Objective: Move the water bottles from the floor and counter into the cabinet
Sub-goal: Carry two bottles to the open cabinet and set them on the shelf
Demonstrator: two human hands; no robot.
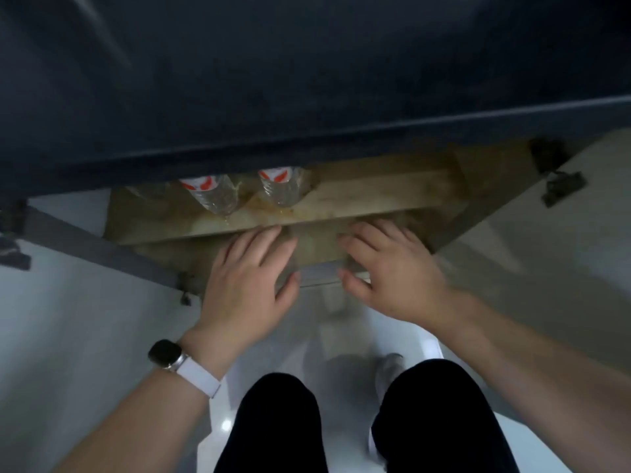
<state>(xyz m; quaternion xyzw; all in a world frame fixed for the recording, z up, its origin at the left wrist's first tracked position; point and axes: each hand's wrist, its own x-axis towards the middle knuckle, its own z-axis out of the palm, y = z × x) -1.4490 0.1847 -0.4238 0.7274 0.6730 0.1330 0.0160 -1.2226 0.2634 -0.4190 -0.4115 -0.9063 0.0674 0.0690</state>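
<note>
Two clear water bottles with red-and-white labels stand on the wooden cabinet shelf [375, 196] under the dark counter; one bottle [213, 196] is on the left, the other bottle [281, 189] just right of it. Their tops are hidden by the counter edge. My left hand [246, 278], with a white-strapped watch on the wrist, hovers in front of the shelf with fingers spread and nothing in it. My right hand [389, 271] is beside it, also spread and holding nothing. Both hands are below the bottles and apart from them.
The dark counter [307, 80] overhangs the cabinet and fills the upper view. Open cabinet doors angle out at the left [85, 247] and right [512, 216], with hinges showing. My knees in black trousers [358, 421] are over a glossy white floor [68, 336].
</note>
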